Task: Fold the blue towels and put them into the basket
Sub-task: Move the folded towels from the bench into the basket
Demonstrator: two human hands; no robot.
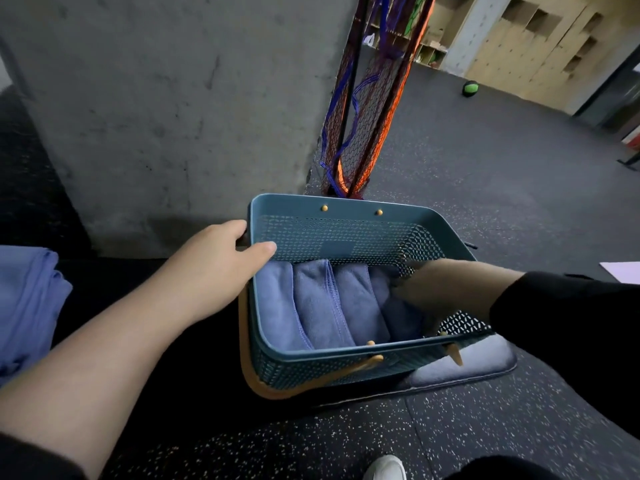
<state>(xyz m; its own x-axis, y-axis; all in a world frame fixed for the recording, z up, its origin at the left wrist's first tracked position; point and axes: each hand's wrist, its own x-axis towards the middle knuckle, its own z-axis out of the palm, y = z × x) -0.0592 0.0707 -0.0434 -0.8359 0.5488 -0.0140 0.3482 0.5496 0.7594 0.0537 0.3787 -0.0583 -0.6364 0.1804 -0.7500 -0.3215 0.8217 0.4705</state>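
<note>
A teal perforated basket (346,209) with tan handles stands in the middle of the view. Several folded blue towels (311,299) stand side by side inside it. My left hand (221,261) grips the basket's left rim, thumb over the edge. My right hand (440,289) reaches down inside the basket at its right end, on the rightmost towel; its fingers are in shadow and I cannot tell how they lie. A heap of loose blue towels (24,299) lies at the far left.
A grey concrete pillar (173,98) rises right behind the basket. A dark mat (467,372) lies under the basket on the speckled floor. A net with orange and purple cords (367,116) hangs behind. My white shoe (384,467) shows at the bottom edge.
</note>
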